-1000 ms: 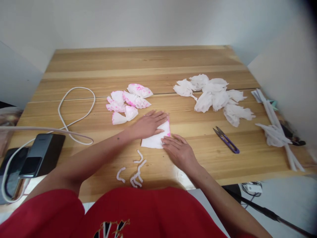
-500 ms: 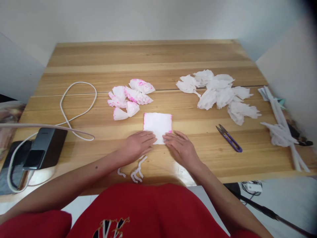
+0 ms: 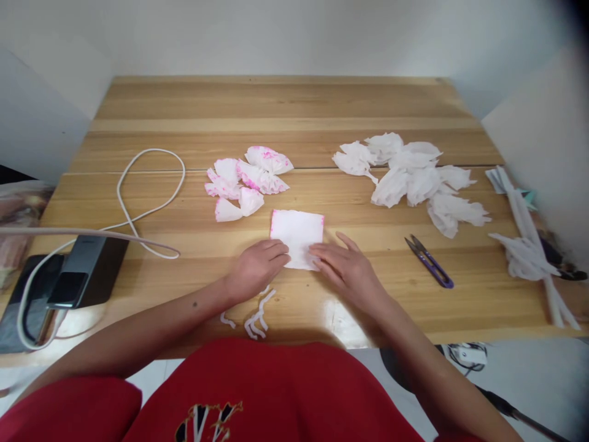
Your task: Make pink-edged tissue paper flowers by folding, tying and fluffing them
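Observation:
A white square of tissue paper [image 3: 298, 232] with pink-marked side edges lies flat on the table in front of me. My left hand [image 3: 260, 267] is at its lower left edge, fingers drawn together and gripping the paper there. On the lower right part rests my right hand [image 3: 345, 270], its fingers stretched out and one raised apart from the others. Beyond the sheet are several gathered tissue bows [image 3: 264, 169] with pink edges. Thin white paper strips [image 3: 257, 316] lie near my left wrist.
White scrunched tissue bunches [image 3: 409, 172] lie at the back right. Purple-handled thread snips [image 3: 430, 261] are right of my right hand. Long white strips [image 3: 524, 227] lie at the right edge. A white cable [image 3: 151, 212], a dark box [image 3: 99, 270] and a phone [image 3: 30, 294] occupy the left.
The fingers of my left hand have curled in at the sheet's edge. My right hand has lifted one finger away. The whole view has shifted slightly.

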Tool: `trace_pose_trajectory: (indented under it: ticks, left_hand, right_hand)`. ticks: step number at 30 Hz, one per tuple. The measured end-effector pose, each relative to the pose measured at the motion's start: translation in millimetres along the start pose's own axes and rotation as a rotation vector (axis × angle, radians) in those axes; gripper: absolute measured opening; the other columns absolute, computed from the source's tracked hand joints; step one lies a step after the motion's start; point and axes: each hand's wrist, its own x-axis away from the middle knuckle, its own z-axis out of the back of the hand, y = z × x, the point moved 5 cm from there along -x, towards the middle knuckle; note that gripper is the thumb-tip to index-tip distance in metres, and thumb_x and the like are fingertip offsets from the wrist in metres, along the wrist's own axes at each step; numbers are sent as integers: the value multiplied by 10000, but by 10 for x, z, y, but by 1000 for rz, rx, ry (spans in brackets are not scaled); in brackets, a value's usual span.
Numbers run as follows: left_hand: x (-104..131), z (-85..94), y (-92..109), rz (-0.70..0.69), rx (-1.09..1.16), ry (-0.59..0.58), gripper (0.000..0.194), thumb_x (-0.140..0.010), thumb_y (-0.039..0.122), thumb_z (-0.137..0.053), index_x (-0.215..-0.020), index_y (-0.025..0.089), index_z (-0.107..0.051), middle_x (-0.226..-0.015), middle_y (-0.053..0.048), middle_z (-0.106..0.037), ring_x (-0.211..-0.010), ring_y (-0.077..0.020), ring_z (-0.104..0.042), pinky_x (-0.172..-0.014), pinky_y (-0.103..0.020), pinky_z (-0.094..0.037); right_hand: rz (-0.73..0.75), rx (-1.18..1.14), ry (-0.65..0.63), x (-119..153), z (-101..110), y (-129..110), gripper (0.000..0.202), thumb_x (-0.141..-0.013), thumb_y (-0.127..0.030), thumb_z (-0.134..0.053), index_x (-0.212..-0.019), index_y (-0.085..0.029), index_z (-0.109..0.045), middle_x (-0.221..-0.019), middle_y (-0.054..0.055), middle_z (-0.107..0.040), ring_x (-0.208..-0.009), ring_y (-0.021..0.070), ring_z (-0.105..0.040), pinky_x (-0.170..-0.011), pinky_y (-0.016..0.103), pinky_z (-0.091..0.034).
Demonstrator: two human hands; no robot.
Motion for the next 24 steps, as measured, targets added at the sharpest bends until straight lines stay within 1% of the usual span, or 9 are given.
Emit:
trace_pose_trajectory:
  ticks: [3, 5, 8, 10, 14, 17, 21, 23, 24]
  left_hand:
    - [39, -15, 16, -35, -35, 3, 219, -932, 123, -401, -1013, 115, -604, -1054, -120, -622, -1071, -223, -527, -921, -385, -462]
    - [41, -8, 30, -50, -50, -4, 224, -933, 121, -398, -1022, 102, -603, -1066, -130, -617, -1077, -230, -521, -924, -390, -461]
    - [15, 25, 42, -53, -48, -17, 217, -933, 121, -402, -992, 84, -608, -1062, -142, -612, -1056, -234, -521, -917, -378, -460]
    - [-11, 44, 40, -42, -23, -41, 214, -933, 126, -404, -967, 86, -612, -1041, -140, -612, -1040, -233, -521, -912, -370, -459]
    - [-51, 59, 28, -10, 20, -89, 214, -936, 134, -402, -933, 98, -613, -999, -128, -608, -1029, -233, -513, -896, -368, -460]
    - [-58, 54, 29, -3, 12, -97, 220, -940, 141, -399, -929, 99, -614, -991, -125, -607, -1010, -231, -515, -875, -364, -467]
    - [-50, 52, 27, 5, -29, -64, 231, -946, 150, -393, -928, 99, -618, -980, -124, -607, -984, -227, -520, -860, -359, -469]
    - [-46, 47, 24, 7, -31, -71, 222, -942, 147, -401, -921, 99, -617, -981, -124, -606, -983, -228, -521, -858, -358, -467]
    - [-44, 44, 21, 7, -25, -81, 216, -940, 146, -405, -919, 101, -616, -984, -124, -605, -986, -228, -520, -858, -357, -466]
  right_hand:
    - [56, 133, -57, -193, -85, 10, 279, -934, -204, -444, -1176, -210, -583, -1213, 56, -623, -1145, 182, -568, -1110, 441, -264]
    - [132, 219, -122, -301, -220, 29, 328, -927, -182, -444, -1236, -214, -550, -1326, 57, -538, -1257, 215, -471, -1121, 480, -227]
    - [182, 282, -199, -408, -363, 156, 393, -932, -255, -459, -1324, -234, -473, -1417, 49, -433, -1349, 243, -343, -1117, 517, -210]
    - [150, 302, -219, -459, -348, 313, 440, -941, -310, -443, -1371, -223, -417, -1443, 55, -393, -1371, 249, -300, -1115, 524, -216]
    - [40, 336, -234, -554, -161, 559, 470, -953, -309, -401, -1402, -175, -370, -1449, 78, -379, -1369, 279, -296, -1103, 557, -224]
    - [-1, 344, -210, -614, -72, 470, 449, -949, -287, -410, -1383, -172, -399, -1437, 90, -398, -1351, 284, -331, -1104, 576, -207]
    - [237, 252, -328, -627, -247, 161, 381, -968, -258, -362, -1338, -244, -452, -1436, 20, -407, -1370, 241, -303, -1118, 526, -225]
    - [272, 249, -351, -634, -309, 211, 386, -974, -247, -343, -1347, -260, -442, -1441, 12, -398, -1375, 255, -289, -1109, 534, -230]
    - [226, 266, -318, -649, -295, 303, 392, -971, -242, -347, -1351, -252, -440, -1438, 27, -403, -1369, 270, -297, -1102, 542, -234]
